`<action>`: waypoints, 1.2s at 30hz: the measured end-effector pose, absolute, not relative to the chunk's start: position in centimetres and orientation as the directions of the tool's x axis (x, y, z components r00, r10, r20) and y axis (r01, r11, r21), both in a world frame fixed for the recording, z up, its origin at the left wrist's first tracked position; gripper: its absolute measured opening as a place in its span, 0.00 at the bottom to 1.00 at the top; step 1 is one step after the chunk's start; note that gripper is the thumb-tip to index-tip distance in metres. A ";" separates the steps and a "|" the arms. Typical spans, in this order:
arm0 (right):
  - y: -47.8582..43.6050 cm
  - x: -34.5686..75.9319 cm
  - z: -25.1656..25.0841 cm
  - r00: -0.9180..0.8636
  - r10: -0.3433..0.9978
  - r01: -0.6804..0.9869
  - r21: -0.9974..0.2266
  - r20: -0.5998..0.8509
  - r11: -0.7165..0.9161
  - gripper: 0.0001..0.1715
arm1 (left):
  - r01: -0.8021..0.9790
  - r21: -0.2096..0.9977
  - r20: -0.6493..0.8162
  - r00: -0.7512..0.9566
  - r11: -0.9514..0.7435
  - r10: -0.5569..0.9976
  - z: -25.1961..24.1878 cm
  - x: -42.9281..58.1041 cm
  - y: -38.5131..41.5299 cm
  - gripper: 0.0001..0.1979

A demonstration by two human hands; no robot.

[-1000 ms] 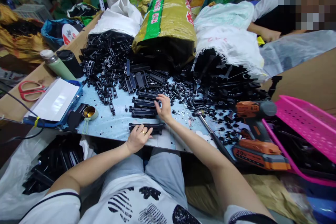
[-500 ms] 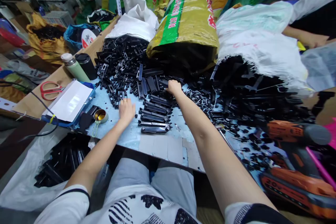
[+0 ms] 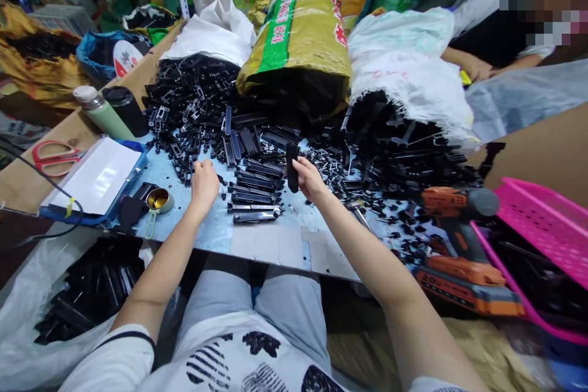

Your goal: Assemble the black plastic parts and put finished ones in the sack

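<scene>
My right hand [image 3: 309, 179] grips a long black plastic bar [image 3: 291, 165], held upright just above the table. My left hand [image 3: 204, 182] rests with curled fingers on the light blue table top [image 3: 206, 226], pinching at small black clips [image 3: 184, 165] from the loose pile beside it. Between my hands lies a row of assembled black bars [image 3: 255, 199], stacked side by side. Behind them, heaps of black plastic parts [image 3: 193, 98] spill from open sacks.
A cordless orange drill [image 3: 454, 239] and a pink basket [image 3: 542, 226] are at the right. A white box [image 3: 94, 177], brass cup [image 3: 158, 199], two flasks [image 3: 110, 111] and red scissors [image 3: 52, 156] sit at the left. Another person's arm [image 3: 473, 64] rests at the far right.
My right hand has drawn back from the far pile with a black bar in it. My left hand has stayed by the small clips. The camera has swung slightly right.
</scene>
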State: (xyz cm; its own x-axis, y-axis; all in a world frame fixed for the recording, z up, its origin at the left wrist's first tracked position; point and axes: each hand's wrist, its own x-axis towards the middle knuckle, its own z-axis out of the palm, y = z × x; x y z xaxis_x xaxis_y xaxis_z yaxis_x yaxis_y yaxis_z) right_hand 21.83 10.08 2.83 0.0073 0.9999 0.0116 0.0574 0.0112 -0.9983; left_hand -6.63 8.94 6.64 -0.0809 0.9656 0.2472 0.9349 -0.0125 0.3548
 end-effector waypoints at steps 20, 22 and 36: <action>-9.0 24.6 -1.9 -0.198 0.948 0.919 -0.288 0.249 0.268 0.25 | 0.714 0.238 0.126 0.650 -0.659 0.749 -0.9 -3.6 -2.1 0.14; -8.2 24.0 -1.4 -0.145 0.968 0.875 -0.431 0.203 0.221 0.25 | 0.711 0.317 0.144 0.618 -0.628 0.773 -0.6 -4.1 -2.3 0.13; -7.2 18.3 1.9 0.021 0.977 -0.214 -0.956 -0.211 -0.202 0.34 | 0.442 0.834 0.091 0.480 -0.330 0.872 3.7 1.2 -5.0 0.18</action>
State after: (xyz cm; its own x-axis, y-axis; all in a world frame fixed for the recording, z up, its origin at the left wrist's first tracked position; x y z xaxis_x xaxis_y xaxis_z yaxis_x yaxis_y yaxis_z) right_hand 18.25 -7.22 1.88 0.0208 0.9772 -0.2111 -0.2139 -0.2019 -0.9558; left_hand 1.24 -4.97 3.74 0.4800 0.8725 0.0912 0.4416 -0.3302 0.8342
